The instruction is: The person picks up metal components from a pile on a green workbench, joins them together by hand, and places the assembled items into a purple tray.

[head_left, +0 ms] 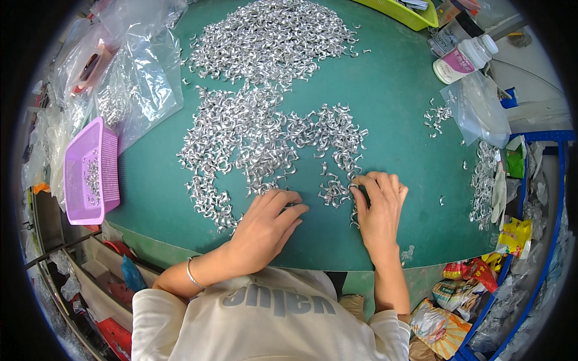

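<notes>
Many small, curved silver metal pieces [265, 150] lie spread over the green tabletop [397, 78]. My left hand [265, 225] is at the near edge of the spread, its fingers curled and pressed together; whatever they hold is hidden. My right hand [380, 207] is to the right of a small cluster of the pieces [333, 191]. Its thumb and index finger come together in a pinch at one small silver metal piece [354, 185]. A bigger heap of the same pieces [274, 36] lies at the far side.
At left stand a purple plastic basket [110, 168] with some pieces inside and clear plastic bags [147, 84]. White bottle [463, 59], green tray [409, 18] and clear bag [478, 111] sit far right. More silver parts [483, 186] lie along the right edge.
</notes>
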`<action>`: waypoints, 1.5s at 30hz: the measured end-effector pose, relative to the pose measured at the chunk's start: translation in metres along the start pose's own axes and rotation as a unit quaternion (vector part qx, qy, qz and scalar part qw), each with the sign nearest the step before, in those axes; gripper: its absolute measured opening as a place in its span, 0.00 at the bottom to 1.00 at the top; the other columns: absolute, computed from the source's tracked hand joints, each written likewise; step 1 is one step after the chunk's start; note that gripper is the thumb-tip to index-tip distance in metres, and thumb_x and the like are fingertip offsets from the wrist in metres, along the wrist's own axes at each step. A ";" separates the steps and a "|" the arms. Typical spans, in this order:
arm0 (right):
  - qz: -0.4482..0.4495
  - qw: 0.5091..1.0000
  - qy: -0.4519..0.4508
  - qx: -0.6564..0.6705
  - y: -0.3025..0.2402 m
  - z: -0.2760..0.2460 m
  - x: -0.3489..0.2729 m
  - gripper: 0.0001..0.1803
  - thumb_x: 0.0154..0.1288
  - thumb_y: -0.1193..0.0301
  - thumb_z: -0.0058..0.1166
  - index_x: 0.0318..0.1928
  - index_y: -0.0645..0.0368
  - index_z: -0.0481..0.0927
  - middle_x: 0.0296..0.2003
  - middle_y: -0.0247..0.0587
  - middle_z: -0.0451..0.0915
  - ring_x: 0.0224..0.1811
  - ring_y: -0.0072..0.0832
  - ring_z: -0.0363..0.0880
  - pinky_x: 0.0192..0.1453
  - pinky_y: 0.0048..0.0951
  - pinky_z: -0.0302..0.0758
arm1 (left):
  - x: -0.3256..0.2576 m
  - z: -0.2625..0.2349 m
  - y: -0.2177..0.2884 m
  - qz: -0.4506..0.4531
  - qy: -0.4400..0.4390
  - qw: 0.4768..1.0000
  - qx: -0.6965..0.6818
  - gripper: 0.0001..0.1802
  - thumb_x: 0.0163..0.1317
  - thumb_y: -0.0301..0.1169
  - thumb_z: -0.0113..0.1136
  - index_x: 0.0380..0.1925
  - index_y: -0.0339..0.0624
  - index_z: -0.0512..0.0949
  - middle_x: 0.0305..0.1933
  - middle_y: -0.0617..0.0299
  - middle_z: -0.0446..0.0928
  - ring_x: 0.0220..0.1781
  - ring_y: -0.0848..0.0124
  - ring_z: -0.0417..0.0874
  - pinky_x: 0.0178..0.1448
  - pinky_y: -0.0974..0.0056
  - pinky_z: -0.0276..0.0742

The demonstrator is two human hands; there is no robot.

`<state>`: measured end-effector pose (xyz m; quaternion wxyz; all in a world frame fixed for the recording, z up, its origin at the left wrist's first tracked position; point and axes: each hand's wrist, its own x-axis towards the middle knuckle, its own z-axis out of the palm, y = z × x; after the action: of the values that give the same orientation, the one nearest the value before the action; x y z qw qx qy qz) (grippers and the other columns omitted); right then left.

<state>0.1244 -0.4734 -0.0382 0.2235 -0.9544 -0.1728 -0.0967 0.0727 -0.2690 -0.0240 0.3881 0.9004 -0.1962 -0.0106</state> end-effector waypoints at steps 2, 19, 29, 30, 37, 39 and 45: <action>-0.007 1.000 0.008 -0.003 0.004 0.002 -0.001 0.09 0.48 0.76 0.58 0.33 0.59 0.77 0.32 0.37 0.74 0.36 0.34 0.67 0.43 0.33 0.58 | -0.001 -0.001 0.000 -0.004 -0.003 1.000 0.000 0.14 0.50 0.22 0.57 0.40 0.37 0.73 0.44 0.55 0.69 0.44 0.58 0.70 0.46 0.59 0.65; 0.235 0.781 -0.100 0.569 -0.050 -0.024 -0.033 0.06 0.53 0.85 0.55 0.33 0.66 0.76 0.29 0.33 0.76 0.30 0.16 0.66 0.35 0.18 0.64 | -0.001 0.006 0.018 -0.089 0.070 0.903 -0.414 0.10 0.49 0.16 0.60 0.34 0.31 0.78 0.34 0.56 0.76 0.33 0.73 0.76 0.38 0.71 0.74; 0.226 0.687 -0.103 0.683 -0.056 -0.024 -0.039 0.08 0.56 0.86 0.50 0.38 0.71 0.74 0.34 0.42 0.78 0.37 0.23 0.76 0.42 0.22 0.73 | -0.005 0.002 0.022 -0.131 0.083 0.852 -0.500 0.06 0.50 0.20 0.62 0.30 0.33 0.78 0.31 0.57 0.77 0.30 0.74 0.78 0.34 0.72 0.74; 0.223 0.680 -0.105 0.691 -0.057 -0.024 -0.039 0.08 0.56 0.86 0.50 0.39 0.71 0.74 0.34 0.42 0.78 0.38 0.23 0.76 0.43 0.22 0.73 | -0.005 0.001 0.022 -0.129 0.088 0.853 -0.498 0.06 0.50 0.20 0.62 0.30 0.33 0.78 0.30 0.57 0.77 0.30 0.74 0.78 0.34 0.72 0.74; 0.257 0.601 -0.136 0.744 -0.058 -0.024 -0.044 0.10 0.58 0.82 0.51 0.42 0.70 0.74 0.34 0.41 0.78 0.36 0.22 0.76 0.41 0.21 0.73 | -0.009 -0.004 0.026 -0.048 0.118 0.908 -0.398 0.07 0.46 0.19 0.64 0.28 0.33 0.78 0.29 0.57 0.77 0.29 0.72 0.78 0.32 0.71 0.73; 0.257 0.589 -0.138 0.754 -0.059 -0.025 -0.044 0.10 0.59 0.81 0.51 0.42 0.70 0.74 0.35 0.42 0.78 0.36 0.23 0.77 0.41 0.21 0.74 | -0.010 -0.005 0.028 -0.051 0.121 0.908 -0.399 0.08 0.46 0.19 0.64 0.28 0.33 0.78 0.29 0.57 0.77 0.28 0.72 0.78 0.31 0.71 0.74; 0.252 0.575 -0.138 0.766 -0.063 -0.026 -0.045 0.09 0.59 0.80 0.51 0.40 0.70 0.74 0.36 0.45 0.78 0.36 0.24 0.77 0.42 0.22 0.74 | -0.011 -0.009 0.030 -0.044 0.125 0.907 -0.400 0.08 0.45 0.19 0.65 0.29 0.33 0.78 0.29 0.57 0.77 0.28 0.72 0.78 0.31 0.71 0.74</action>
<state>0.0568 -0.4451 -0.0024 0.8603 -0.4341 0.0364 0.2646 0.0535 -0.2775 0.0022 0.7361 0.6713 -0.0861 0.0074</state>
